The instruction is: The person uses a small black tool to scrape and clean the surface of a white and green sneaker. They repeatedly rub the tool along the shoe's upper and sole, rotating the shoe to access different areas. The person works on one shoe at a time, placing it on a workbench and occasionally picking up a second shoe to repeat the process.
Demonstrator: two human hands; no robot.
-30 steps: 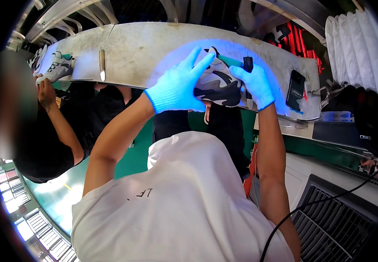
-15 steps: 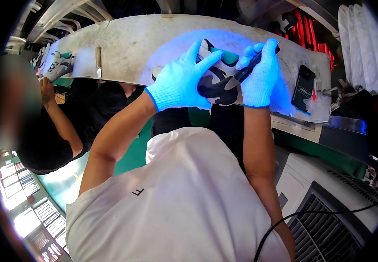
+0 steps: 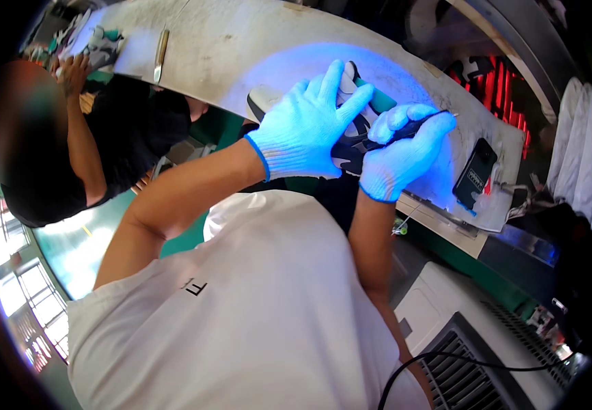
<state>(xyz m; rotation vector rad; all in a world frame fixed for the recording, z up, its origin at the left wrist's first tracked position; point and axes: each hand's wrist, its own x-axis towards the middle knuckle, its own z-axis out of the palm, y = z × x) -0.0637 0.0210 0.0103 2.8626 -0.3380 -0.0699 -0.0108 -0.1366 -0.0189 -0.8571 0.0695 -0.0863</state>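
Note:
A grey, black and white sneaker with teal lining [image 3: 382, 100] lies under my hands at the table's near edge, lit blue. My left hand [image 3: 303, 126], in a white knit glove, spreads across the shoe and holds it, covering much of its upper. My right hand [image 3: 405, 150], gloved alike, wraps round a slim dark tool [image 3: 408, 130] over the shoe's right end. A thin tip sticks out of the tool past the thumb, away from the shoe. Whether its other end touches the shoe is hidden.
A black phone [image 3: 477, 171] lies right on the table [image 3: 221, 41]; a wood-handled knife [image 3: 162, 55] lies left. A co-worker's hand [image 3: 72, 74] is at another sneaker [image 3: 103, 51]. White cloth [image 3: 583, 150] hangs far right. Below stands a white grilled unit [image 3: 439, 287] with a black cable [image 3: 460, 354].
The view has turned, tilting the table. My right hand has swung over, its fingers curling closer round the tool, which lies flatter. My left hand stays on the sneaker.

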